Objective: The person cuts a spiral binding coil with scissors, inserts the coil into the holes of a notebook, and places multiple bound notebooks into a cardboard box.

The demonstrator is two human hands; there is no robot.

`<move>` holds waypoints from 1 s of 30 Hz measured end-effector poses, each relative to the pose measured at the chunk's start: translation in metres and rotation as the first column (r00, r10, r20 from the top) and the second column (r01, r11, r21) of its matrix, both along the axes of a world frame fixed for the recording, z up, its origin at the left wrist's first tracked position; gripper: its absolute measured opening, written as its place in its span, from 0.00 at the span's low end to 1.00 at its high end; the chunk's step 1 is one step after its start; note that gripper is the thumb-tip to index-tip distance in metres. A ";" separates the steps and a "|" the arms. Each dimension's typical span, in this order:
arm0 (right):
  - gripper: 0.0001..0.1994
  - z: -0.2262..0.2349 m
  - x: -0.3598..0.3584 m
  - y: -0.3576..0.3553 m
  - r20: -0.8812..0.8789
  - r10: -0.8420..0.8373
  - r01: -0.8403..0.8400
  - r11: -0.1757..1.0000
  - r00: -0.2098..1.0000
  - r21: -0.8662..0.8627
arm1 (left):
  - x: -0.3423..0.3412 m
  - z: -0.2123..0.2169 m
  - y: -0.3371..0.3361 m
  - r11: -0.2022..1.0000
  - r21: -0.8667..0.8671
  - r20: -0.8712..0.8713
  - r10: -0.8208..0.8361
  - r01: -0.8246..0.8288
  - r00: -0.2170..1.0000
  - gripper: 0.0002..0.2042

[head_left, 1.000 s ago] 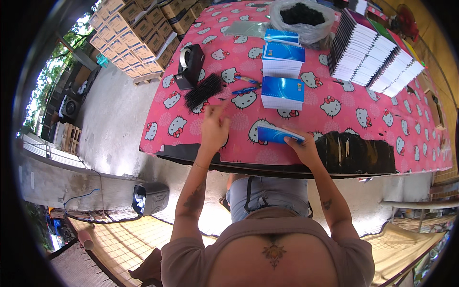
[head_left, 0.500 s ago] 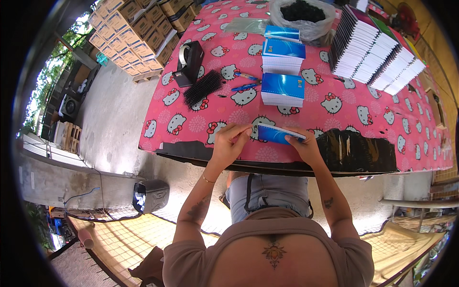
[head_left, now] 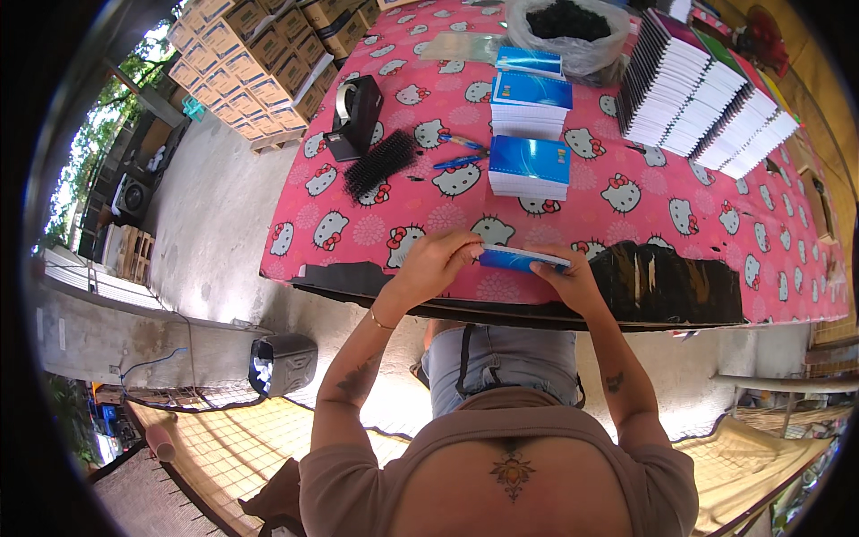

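I see the left hand point(head_left: 433, 270) has left the black coils point(head_left: 382, 166) for the blue booklet point(head_left: 512, 259), fingers bunched at its left end, their hold unclear; the right hand point(head_left: 569, 276) pinches the other end. Both now attend one booklet, near-edge-on between them.

And it's pink all across the table point(head_left: 595, 210), dotted with white cat faces in red bows and pale flower bursts! Vivid blue on the notepad point(head_left: 512, 259) just toward 3 o'clock, and blue again on the notepad stacks point(head_left: 530, 161) at 1 o'clock, lighter swirls over the covers, white page edges below. Black coils point(head_left: 381, 166) at 11 o'clock, a black tape dispenser point(head_left: 356, 130) behind! At 2 o'clock, notebooks point(head_left: 680, 103) with white page edges. Tan boxes point(head_left: 255, 76) between 10 and 11, taupe shirt point(head_left: 510, 425) at 6!
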State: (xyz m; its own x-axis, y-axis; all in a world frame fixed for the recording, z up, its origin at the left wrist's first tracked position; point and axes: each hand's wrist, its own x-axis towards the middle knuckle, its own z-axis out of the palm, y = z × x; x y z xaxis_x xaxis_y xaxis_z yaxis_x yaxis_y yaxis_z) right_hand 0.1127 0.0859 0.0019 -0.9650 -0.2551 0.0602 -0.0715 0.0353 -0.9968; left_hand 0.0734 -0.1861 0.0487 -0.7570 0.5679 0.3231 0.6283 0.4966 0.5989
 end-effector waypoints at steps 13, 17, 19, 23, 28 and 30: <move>0.16 0.025 0.012 -0.018 -0.011 -0.139 0.139 0.989 0.990 -0.060 | 0.038 -0.025 0.044 0.824 -0.255 -0.586 0.285 -0.506 0.759 0.42; 0.16 0.032 0.015 -0.019 0.098 -0.168 0.181 0.971 0.981 -0.153 | 0.044 -0.021 0.052 0.851 -0.333 -0.443 0.240 -0.407 0.864 0.43; 0.16 0.032 0.015 -0.016 0.083 -0.140 0.149 0.982 0.987 -0.113 | 0.058 -0.047 0.050 0.828 -0.349 -0.499 0.232 -0.438 0.835 0.44; 0.15 0.033 0.016 -0.021 0.002 -0.092 0.092 0.990 0.996 -0.108 | 0.013 0.017 0.049 0.726 -0.284 -0.655 0.331 -0.627 0.680 0.46; 0.14 0.021 0.011 -0.012 -0.038 -0.110 0.109 0.994 0.993 -0.030 | 0.063 -0.042 0.051 0.838 -0.409 -0.530 0.103 -0.360 0.841 0.44; 0.14 0.018 0.016 -0.013 -0.036 -0.096 0.097 0.995 0.995 0.020 | 0.032 0.007 0.057 0.755 -0.353 -0.620 0.253 -0.553 0.742 0.44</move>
